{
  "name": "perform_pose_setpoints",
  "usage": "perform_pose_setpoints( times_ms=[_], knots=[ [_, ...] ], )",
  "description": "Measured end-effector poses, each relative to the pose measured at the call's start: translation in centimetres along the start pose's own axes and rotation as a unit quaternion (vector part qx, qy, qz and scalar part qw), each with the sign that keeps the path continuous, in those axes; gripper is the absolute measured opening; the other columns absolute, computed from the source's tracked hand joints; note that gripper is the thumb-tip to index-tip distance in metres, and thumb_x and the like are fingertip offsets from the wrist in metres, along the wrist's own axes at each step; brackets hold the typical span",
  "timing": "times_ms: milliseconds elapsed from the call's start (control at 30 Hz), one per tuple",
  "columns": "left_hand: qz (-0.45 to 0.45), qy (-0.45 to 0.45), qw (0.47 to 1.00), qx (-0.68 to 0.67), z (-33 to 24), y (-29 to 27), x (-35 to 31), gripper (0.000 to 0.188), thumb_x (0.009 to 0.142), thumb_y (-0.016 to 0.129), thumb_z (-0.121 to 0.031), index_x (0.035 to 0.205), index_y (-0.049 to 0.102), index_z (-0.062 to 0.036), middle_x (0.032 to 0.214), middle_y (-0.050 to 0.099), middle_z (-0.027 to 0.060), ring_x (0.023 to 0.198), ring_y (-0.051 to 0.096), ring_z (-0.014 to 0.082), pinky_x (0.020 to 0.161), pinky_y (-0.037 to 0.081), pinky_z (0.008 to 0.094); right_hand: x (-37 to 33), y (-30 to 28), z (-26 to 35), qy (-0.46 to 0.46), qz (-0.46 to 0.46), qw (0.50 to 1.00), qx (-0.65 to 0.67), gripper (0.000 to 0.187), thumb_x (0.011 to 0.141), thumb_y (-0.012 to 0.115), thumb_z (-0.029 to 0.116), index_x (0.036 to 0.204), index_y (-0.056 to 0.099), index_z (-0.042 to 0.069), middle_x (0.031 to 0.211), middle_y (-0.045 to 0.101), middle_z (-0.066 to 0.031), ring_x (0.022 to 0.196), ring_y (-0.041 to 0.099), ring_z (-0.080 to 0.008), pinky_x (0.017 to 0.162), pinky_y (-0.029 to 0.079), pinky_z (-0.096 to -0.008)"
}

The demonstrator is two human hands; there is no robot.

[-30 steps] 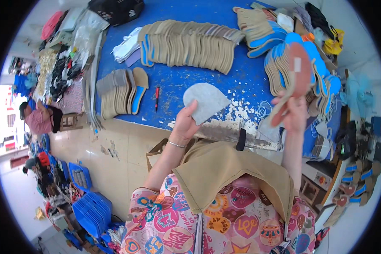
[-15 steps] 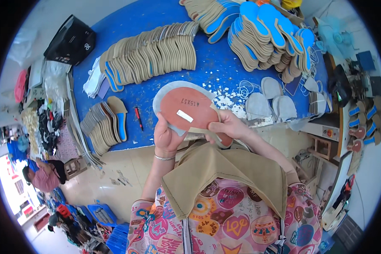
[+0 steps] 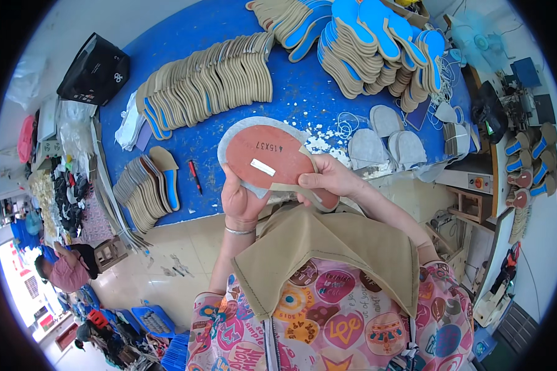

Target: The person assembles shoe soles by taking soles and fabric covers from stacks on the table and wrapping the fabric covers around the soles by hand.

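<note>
A reddish-brown insole board point(image 3: 244, 148) is held up above the front edge of the table. Pale grey felt point(image 3: 229, 135) shows around its wide end, and a small white label point(image 3: 263, 167) sits on its face. My left hand point(image 3: 241, 201) supports the wide end from below, its thumb at the rim. My right hand point(image 3: 328, 179) pinches the board at its narrower middle, thumb on top, beside a tan strip point(image 3: 291, 187). The narrow end points toward my body. Fingers behind the board are hidden.
On the blue table point(image 3: 229, 127) lie a long row of tan insoles point(image 3: 210, 80), a smaller stack point(image 3: 143, 195), blue-topped insoles point(image 3: 365, 49), grey felt pieces point(image 3: 368, 148) and a red-black pen point(image 3: 195, 177). A black bag point(image 3: 96, 69) stands far left. Another person point(image 3: 71, 269) sits at left.
My view has shifted a little, so the table's contents sit slightly further left. Both hands keep nearly the same hold on the insole board.
</note>
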State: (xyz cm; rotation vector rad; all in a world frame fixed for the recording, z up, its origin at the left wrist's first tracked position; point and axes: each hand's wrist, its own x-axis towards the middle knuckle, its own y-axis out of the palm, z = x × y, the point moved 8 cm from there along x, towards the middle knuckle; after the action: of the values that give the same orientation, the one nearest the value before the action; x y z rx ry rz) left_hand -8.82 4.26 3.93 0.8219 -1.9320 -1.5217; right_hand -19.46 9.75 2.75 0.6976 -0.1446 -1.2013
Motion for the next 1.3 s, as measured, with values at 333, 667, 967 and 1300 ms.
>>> perform_pose_setpoints(
  times_ms=[333, 667, 967, 1300],
  knots=[
    [-0.01, 0.008, 1.0, 0.012, 0.5, 0.3, 0.0, 0.056, 0.093, 0.025, -0.044, 0.136, 0.024, -0.0075, 0.139, 0.028, 0.0125, 0.126, 0.03, 0.031, 0.103, 0.025, 0.0475, -0.7, -0.3, 0.5, -0.01, -0.014, 1.0, -0.019, 0.023, 0.084, 0.06, 0.022, 0.094, 0.057, 0.001, 0.07, 0.061, -0.0071, 0.058, 0.059, -0.0126, 0.053, 0.05, -0.0252],
    [0.0, 0.008, 1.0, 0.003, 0.6, 0.4, 0.0, 0.057, 0.093, 0.025, -0.045, 0.136, 0.025, -0.0078, 0.139, 0.029, 0.0122, 0.126, 0.03, 0.0309, 0.103, 0.025, 0.0482, -0.6, -0.4, 0.2, 0.002, -0.014, 1.0, -0.015, 0.025, 0.084, 0.061, 0.022, 0.094, 0.057, 0.0, 0.07, 0.062, -0.0068, 0.058, 0.059, -0.0125, 0.053, 0.05, -0.0253],
    [-0.01, 0.004, 1.0, -0.017, 0.8, 1.0, 0.7, 0.056, 0.093, 0.026, -0.045, 0.135, 0.026, -0.0086, 0.138, 0.03, 0.0111, 0.126, 0.03, 0.0304, 0.104, 0.023, 0.0488, -0.1, -0.3, 0.6, 0.006, -0.011, 1.0, -0.003, 0.027, 0.085, 0.058, 0.025, 0.096, 0.055, 0.0, 0.071, 0.06, -0.0072, 0.059, 0.059, -0.0125, 0.054, 0.05, -0.0256],
    [-0.086, 0.003, 0.979, 0.182, 0.5, 1.9, 2.3, 0.044, 0.092, 0.04, -0.029, 0.128, 0.035, -0.0035, 0.126, 0.043, 0.0118, 0.113, 0.045, 0.0251, 0.094, 0.037, 0.0401, 0.1, -2.2, 0.8, -0.056, -0.103, 0.991, -0.067, 0.028, 0.084, 0.06, 0.026, 0.095, 0.055, 0.0, 0.072, 0.059, -0.0045, 0.06, 0.057, -0.0102, 0.053, 0.048, -0.0242]
  ],
)
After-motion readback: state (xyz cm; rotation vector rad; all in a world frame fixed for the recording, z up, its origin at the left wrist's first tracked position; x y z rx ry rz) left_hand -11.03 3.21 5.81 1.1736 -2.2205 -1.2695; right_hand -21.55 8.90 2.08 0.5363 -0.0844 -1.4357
